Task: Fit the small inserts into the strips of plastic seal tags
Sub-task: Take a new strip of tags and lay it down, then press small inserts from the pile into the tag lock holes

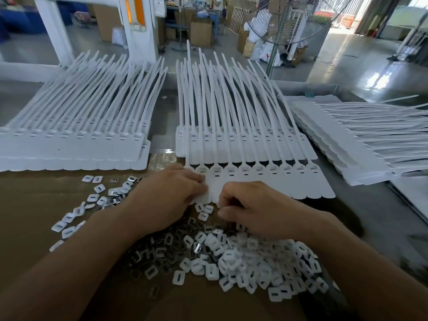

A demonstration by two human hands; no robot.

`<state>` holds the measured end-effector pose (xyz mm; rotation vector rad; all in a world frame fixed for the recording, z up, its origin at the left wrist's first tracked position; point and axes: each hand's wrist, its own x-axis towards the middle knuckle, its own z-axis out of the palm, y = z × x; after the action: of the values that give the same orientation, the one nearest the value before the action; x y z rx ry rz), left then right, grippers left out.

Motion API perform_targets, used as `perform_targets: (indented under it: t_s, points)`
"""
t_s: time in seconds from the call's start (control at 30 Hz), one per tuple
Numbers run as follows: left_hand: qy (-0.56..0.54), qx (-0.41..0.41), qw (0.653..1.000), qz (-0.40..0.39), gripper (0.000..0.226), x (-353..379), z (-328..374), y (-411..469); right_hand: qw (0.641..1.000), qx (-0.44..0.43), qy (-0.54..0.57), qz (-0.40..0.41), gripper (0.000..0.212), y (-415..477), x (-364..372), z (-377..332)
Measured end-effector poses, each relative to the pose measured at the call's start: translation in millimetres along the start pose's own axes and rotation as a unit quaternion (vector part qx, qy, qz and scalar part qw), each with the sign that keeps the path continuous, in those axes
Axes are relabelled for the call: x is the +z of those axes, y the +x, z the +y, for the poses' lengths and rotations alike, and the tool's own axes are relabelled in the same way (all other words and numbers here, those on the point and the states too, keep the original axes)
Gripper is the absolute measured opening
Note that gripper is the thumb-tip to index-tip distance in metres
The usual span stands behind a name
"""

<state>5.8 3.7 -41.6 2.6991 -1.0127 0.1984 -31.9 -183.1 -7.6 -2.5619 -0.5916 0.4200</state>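
A white strip of plastic seal tags (278, 184) lies flat in front of me, its long tails pointing away. My left hand (166, 195) rests on the strip's left end, fingers curled over the first tags. My right hand (252, 209) hovers at the strip's near edge with fingers curled; whether it pinches an insert is hidden. A heap of small white square inserts (252, 262) lies under and beside my right wrist. More inserts (97, 198) are scattered to the left.
Stacks of tag strips stand behind: one at the left (74, 144), one in the middle (231, 140), one at the right (347, 144). Small dark metal clips (150, 253) mix with the inserts. A brown cardboard sheet (34, 205) covers the table. A fan (284, 22) stands beyond.
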Motion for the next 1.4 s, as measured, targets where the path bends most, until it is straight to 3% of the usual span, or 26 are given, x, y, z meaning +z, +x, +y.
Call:
perform_targets:
  t_s: [0.13, 0.4, 0.6, 0.9, 1.17, 1.3, 1.4]
  points:
    - [0.026, 0.025, 0.999, 0.022, 0.029, -4.6, 3.7, 0.2, 0.993, 0.016, 0.083, 0.077, 0.020, 2.5, -5.0, 2.2]
    - [0.125, 0.013, 0.991, -0.055, 0.039, -4.4, 14.5, 3.1, 0.979, 0.032, 0.120, 0.161, 0.023, 30.1, -14.2, 0.1]
    - [0.142, 0.002, 0.988, -0.052, 0.039, -6.1, 20.0, 1.4, 0.980, 0.040, 0.108, 0.164, 0.010, 75.3, -9.0, -12.1]
    - [0.166, -0.008, 0.984, -0.063, 0.037, -4.5, 20.5, 1.5, 0.989, 0.048, 0.059, 0.130, 0.017, 94.6, -3.5, -19.0]
    - [0.151, 0.000, 0.987, -0.048, 0.039, -3.3, 18.1, -0.6, 0.983, 0.078, 0.050, 0.161, 0.025, 96.3, 0.2, -19.9]
    - [0.164, 0.003, 0.984, -0.063, 0.037, -6.5, 20.7, 0.9, 0.983, 0.072, 0.049, 0.161, 0.008, 97.5, -1.2, -17.2]
    - [0.168, 0.002, 0.983, -0.070, 0.034, -8.8, 21.2, 1.4, 0.984, 0.057, 0.099, 0.137, 0.007, 90.7, -7.0, -15.4]
